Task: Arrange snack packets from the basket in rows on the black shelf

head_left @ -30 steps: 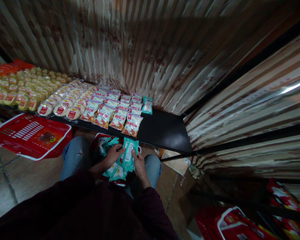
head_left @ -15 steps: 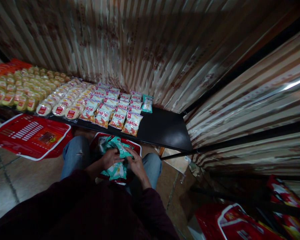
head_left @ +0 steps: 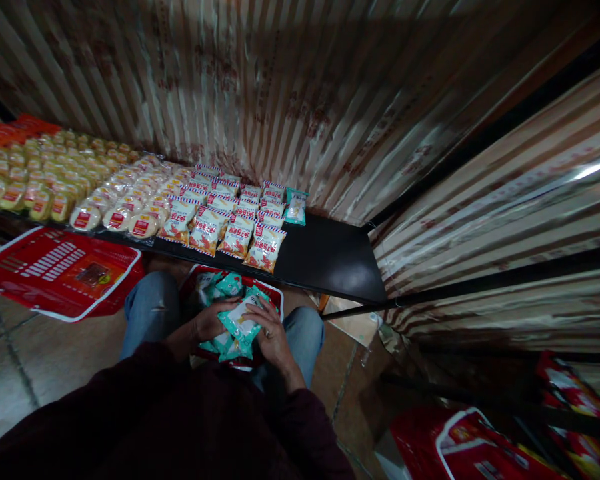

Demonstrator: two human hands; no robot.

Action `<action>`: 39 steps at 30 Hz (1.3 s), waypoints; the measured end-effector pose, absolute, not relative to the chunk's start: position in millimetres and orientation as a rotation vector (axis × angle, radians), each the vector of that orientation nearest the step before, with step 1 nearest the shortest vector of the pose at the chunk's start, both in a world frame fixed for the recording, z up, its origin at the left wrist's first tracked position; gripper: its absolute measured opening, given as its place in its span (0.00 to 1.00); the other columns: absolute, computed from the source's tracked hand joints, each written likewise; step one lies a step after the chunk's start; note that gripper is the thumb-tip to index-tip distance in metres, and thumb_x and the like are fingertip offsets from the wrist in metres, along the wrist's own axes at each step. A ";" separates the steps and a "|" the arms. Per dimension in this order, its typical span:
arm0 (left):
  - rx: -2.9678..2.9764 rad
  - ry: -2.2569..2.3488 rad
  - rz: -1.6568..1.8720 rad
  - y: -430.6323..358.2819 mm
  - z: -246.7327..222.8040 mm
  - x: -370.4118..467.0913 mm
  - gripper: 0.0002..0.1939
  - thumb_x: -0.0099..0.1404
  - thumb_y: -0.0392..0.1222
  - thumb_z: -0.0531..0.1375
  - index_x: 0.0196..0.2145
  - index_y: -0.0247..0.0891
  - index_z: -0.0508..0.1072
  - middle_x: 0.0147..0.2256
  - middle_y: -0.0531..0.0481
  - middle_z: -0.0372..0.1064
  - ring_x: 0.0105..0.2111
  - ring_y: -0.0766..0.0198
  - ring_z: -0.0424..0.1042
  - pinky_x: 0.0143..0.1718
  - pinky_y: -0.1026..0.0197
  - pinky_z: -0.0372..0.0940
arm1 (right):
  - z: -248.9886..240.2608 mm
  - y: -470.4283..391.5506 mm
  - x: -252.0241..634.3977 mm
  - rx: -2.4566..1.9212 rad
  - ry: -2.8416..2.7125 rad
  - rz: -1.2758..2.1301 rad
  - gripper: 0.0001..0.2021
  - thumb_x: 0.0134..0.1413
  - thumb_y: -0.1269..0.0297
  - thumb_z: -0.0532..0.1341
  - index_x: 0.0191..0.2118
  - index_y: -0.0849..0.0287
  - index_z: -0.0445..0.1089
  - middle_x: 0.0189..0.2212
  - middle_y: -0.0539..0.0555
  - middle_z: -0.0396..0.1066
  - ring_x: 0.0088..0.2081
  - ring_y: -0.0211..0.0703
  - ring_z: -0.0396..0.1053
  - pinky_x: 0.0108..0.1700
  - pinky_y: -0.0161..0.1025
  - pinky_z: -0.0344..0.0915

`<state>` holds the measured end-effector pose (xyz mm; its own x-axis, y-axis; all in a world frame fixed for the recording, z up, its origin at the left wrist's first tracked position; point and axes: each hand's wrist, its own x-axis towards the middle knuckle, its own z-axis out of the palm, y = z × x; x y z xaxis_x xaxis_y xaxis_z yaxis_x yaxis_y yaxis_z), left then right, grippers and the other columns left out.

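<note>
Between my knees stands a red basket (head_left: pixel 276 292) with several teal snack bags (head_left: pixel 229 285) in it. Just over these, my left hand (head_left: pixel 211 321) and my right hand (head_left: pixel 271 331) grip one teal-and-white snack bag (head_left: pixel 241 316) from its two sides. My right fingers lie across its face, while the left ones curl at its left edge. A single teal bag (head_left: pixel 295 207) stands on the black shelf (head_left: pixel 335 257), right of several white-and-orange snack bags (head_left: pixel 265 248) in rows.
Round wrapped cakes (head_left: pixel 143 225) and yellow packaged cakes (head_left: pixel 41 203) fill the shelf's left part. A red basket (head_left: pixel 105 283) lies on the floor at left, another red basket (head_left: pixel 415 433) at lower right. Striped sheeting (head_left: pixel 290 87) hangs behind the shelf, and a dark metal bar (head_left: pixel 480 127) slants at right.
The teal bag between my hands has turned its printed face up toward me and flattened out. My hands have closed in on its sides. The bags on the shelf stay where they were.
</note>
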<state>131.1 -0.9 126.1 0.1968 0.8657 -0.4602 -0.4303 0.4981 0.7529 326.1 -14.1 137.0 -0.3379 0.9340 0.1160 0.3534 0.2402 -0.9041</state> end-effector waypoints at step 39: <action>0.435 0.908 0.953 12.3 136.2 198.6 0.27 0.46 0.52 0.70 0.40 0.33 0.74 0.33 0.45 0.76 0.35 0.56 0.75 0.38 0.57 0.68 | 141.6 -24.6 337.0 -1.296 -0.758 1.398 0.22 0.46 0.53 0.66 0.47 0.57 0.70 0.42 0.54 0.76 0.38 0.46 0.73 0.40 0.40 0.71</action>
<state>198.6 12.3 136.2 0.2639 0.8434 -0.4680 -0.5081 0.5339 0.6758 337.0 -24.6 141.6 0.1214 0.9456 -0.3018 -0.2624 -0.2627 -0.9285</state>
